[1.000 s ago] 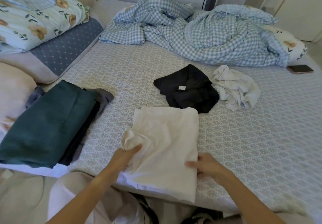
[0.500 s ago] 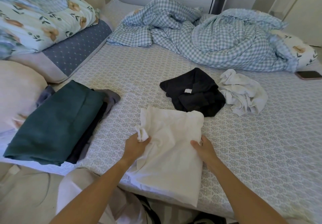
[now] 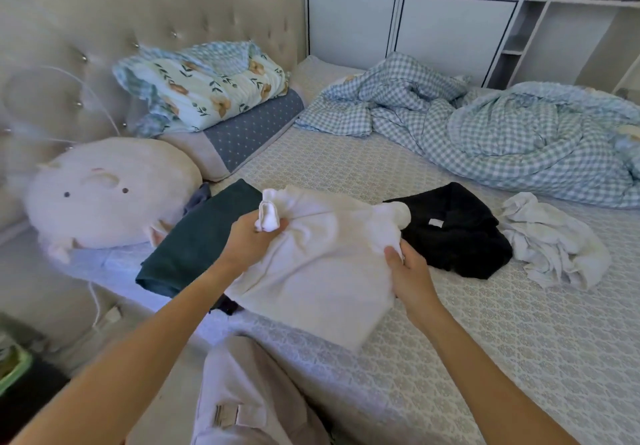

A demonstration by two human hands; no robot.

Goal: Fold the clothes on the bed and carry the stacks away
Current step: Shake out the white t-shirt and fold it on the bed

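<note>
A folded white garment (image 3: 322,271) hangs lifted off the bed between both hands. My left hand (image 3: 251,240) grips its bunched left corner; my right hand (image 3: 410,269) pinches its right edge. Under and left of it lies a stack of folded clothes with a dark green piece (image 3: 197,240) on top. A crumpled black garment (image 3: 457,233) and a crumpled white one (image 3: 550,247) lie on the patterned sheet (image 3: 502,323) to the right.
A checked blue duvet (image 3: 485,129) is heaped at the back. A round pig cushion (image 3: 104,195), a floral quilt (image 3: 207,87) and a pillow sit by the tufted headboard at left. White cupboards (image 3: 415,11) stand behind the bed. My beige trouser leg (image 3: 249,399) is below.
Both hands closed on the white garment and raised it off the sheet, moving it left over the green stack. The view swung up and to the left.
</note>
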